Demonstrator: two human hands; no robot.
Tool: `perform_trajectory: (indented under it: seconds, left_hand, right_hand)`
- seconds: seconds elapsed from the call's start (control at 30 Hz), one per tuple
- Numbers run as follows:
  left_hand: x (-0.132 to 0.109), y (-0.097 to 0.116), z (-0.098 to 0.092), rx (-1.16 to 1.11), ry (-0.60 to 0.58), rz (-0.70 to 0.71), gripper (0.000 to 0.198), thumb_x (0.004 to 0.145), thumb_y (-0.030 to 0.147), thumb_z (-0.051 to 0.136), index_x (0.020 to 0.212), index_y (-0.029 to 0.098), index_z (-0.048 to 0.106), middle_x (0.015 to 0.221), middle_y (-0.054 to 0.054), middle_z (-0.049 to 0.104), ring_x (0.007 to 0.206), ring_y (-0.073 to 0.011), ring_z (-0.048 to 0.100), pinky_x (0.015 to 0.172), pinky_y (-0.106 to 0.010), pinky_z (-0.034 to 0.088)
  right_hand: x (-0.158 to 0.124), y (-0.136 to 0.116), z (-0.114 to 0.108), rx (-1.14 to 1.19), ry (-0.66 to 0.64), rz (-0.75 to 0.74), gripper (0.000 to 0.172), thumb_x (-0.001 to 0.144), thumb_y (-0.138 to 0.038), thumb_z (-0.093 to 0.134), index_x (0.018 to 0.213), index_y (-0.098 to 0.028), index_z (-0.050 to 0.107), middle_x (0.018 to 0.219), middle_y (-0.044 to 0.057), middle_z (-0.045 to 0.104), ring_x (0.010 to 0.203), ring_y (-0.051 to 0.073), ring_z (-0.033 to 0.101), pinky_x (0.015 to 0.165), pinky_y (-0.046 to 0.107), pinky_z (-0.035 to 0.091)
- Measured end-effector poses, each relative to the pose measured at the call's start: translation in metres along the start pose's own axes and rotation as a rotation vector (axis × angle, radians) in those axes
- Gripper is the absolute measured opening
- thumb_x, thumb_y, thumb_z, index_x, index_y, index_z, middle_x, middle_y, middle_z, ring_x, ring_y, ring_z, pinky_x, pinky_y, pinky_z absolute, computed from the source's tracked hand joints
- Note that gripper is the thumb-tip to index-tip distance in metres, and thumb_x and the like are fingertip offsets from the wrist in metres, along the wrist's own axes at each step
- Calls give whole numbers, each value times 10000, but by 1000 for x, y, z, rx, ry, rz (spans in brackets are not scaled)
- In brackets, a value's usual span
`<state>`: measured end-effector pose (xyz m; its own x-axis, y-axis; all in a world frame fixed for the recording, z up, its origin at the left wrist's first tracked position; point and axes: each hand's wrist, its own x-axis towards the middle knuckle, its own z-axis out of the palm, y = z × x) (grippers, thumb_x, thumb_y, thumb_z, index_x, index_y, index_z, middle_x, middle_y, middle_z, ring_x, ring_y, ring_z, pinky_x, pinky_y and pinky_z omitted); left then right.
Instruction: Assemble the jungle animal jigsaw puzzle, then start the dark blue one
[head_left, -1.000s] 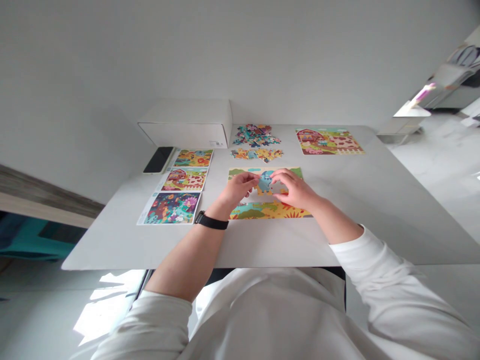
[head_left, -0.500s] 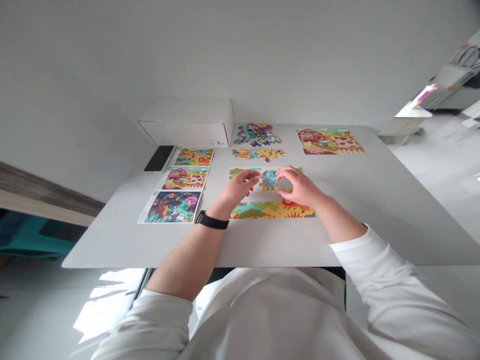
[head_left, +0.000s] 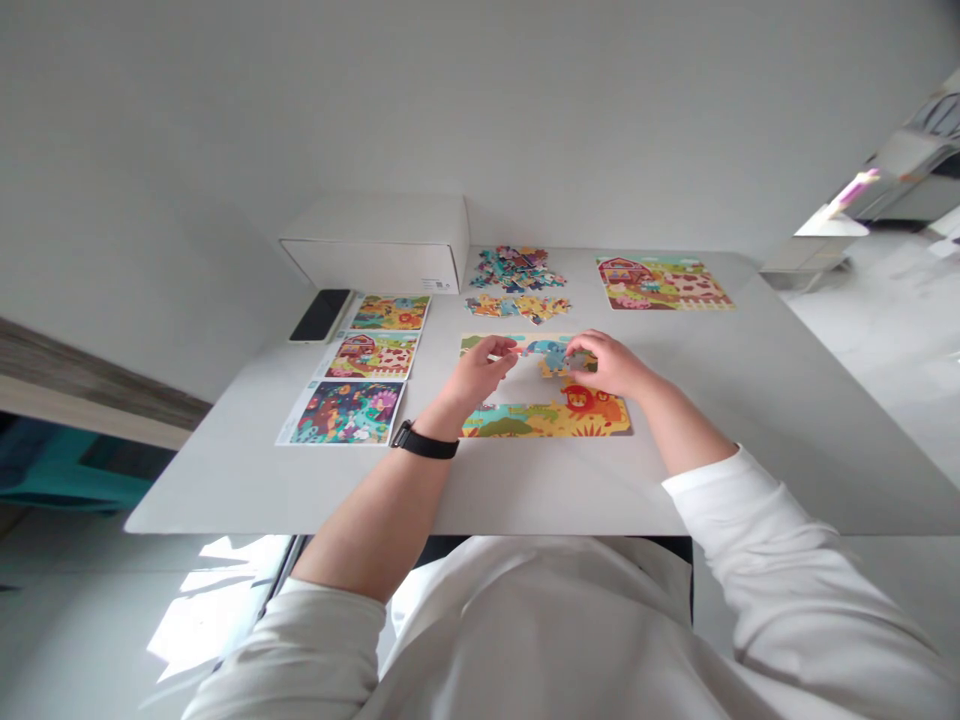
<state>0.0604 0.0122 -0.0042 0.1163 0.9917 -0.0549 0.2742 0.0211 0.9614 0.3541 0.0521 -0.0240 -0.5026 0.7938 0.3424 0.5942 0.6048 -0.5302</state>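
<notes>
A partly assembled jigsaw puzzle (head_left: 517,422) with green hills, a lion and yellow ground lies before me, and bare table shows in its middle. My right hand (head_left: 609,365) is over its upper right part, with thumb and fingers closed on the edge of a blue elephant puzzle piece (head_left: 555,360). This piece is near the puzzle's top row and looks tilted; I cannot tell whether it touches it. My left hand (head_left: 484,370) is over the puzzle's left side, its thumb and forefinger pinched together. Whatever is between those fingertips is too small to make out.
Loose puzzle pieces lie in a dark mixed pile (head_left: 517,268) and a yellow row (head_left: 517,308) beyond the puzzle. A finished farm puzzle (head_left: 664,283) is at the back right. Picture cards (head_left: 349,412), a phone (head_left: 321,315) and a white box (head_left: 375,262) occupy the left.
My right hand has shifted slightly right and the elephant piece has moved right with it, away from my left fingertips. The lion in the puzzle now shows more fully. My left hand has barely moved.
</notes>
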Motion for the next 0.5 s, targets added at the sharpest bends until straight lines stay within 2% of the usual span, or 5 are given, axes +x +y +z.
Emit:
perform_trajectory:
  seconds: [0.23,0.4,0.5]
  left_hand:
    - [1,-4,3,126,18,48,233,966,300,694,1158,189,766,956,-39,738,684,-114,575,632,-229,449]
    - [5,-8,8,217,4,113,196,950,234,709,1123,200,793,1132,-67,796,773,-126,641,773,-255,526]
    - [6,-11,11,244,-13,144,188,951,221,715,1117,198,801,1170,-83,804,834,-143,668,837,-270,548]
  right_hand:
    - [3,9,10,-35,-46,-43,243,843,-297,797,1084,-265,800,1184,97,809,1126,318,748,1063,496,554]
    - [3,16,17,-53,-41,-75,270,878,-321,782,1140,-284,832,1207,99,814,1161,315,750,1087,505,546]
    - [3,16,19,-76,-32,-83,262,891,-329,779,1141,-290,848,1218,97,810,1152,311,751,1097,509,541]
